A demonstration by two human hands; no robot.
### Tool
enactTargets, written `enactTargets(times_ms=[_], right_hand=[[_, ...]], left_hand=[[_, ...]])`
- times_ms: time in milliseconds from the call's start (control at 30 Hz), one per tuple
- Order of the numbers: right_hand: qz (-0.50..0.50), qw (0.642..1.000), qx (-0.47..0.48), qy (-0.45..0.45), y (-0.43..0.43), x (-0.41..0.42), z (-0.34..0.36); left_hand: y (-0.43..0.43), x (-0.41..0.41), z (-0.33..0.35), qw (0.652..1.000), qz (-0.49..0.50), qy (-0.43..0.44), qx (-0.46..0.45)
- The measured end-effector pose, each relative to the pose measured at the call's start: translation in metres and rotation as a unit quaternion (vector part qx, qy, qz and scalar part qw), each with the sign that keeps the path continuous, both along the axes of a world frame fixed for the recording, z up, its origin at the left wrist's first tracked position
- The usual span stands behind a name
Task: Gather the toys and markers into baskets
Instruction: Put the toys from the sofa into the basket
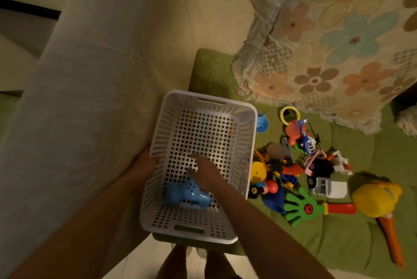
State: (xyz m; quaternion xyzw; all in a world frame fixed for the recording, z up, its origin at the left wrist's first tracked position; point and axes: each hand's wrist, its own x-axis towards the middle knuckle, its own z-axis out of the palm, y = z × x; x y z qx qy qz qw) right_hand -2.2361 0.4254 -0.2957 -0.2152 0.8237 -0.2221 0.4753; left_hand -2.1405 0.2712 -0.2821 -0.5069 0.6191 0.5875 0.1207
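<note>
In the middle of the view I see the white basket point(243, 143) at the left end of the green cover point(338, 238). The left hand point(146, 162) grips the basket's left wall. The right hand point(207, 176) is down inside, fingers straight and loose, holding nothing, just above a blue toy point(184, 195) lying at the near end of the basket floor. Right of the basket, more toys lie heaped on the cover: a green hand-shaped toy point(299, 207), a big yellow toy point(374, 196), and a yellow ring point(282, 115) at the far side.

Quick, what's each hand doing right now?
Left hand: grips the white basket's left wall.
Right hand: open inside the basket, holding nothing.
</note>
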Motion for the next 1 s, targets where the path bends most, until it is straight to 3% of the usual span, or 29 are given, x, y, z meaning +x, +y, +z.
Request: enactTargets(times_ms=[100,233,300,367,467,533,600,700,767,1000], right_hand=[[-0.106,0.977,-0.159,0.091,-0.015,-0.066,0.057],[-0.286,0.889,-0.307,0.183,-0.014,-0.15,0.096],[-0.376,0.87,-0.274,0.165,-0.007,-0.186,0.08],[-0.395,0.891,-0.168,0.146,0.005,-0.212,0.05],[-0.266,0.958,-0.022,0.106,0.024,-0.223,0.008],[-0.14,0.986,-0.002,0.087,0.028,-0.217,-0.003],[-0.103,0.994,-0.01,0.032,0.028,-0.214,-0.011],[-0.193,0.971,-0.018,-0.141,0.028,-0.208,-0.017],[-0.235,0.95,-0.024,-0.202,0.026,-0.202,-0.014],[-0.277,0.928,-0.045,-0.247,0.02,-0.195,-0.016]], left_hand=[[0.0,0.001,0.001,1.0,-0.012,-0.002,-0.018],[0.0,0.001,0.004,0.999,-0.026,-0.005,-0.025],[0.001,0.0,0.007,0.999,-0.025,-0.01,-0.024],[0.001,-0.002,0.009,0.999,-0.022,-0.014,-0.025],[0.002,-0.001,0.008,1.0,-0.018,-0.009,-0.023],[0.002,0.0,0.007,1.0,-0.013,-0.002,-0.02],[0.002,0.001,0.006,1.0,-0.007,-0.005,-0.019],[0.003,0.0,0.005,1.0,-0.005,-0.003,-0.025],[0.002,0.001,0.004,1.0,-0.006,-0.001,-0.022],[0.003,0.0,0.008,1.0,-0.001,0.0,-0.022]])
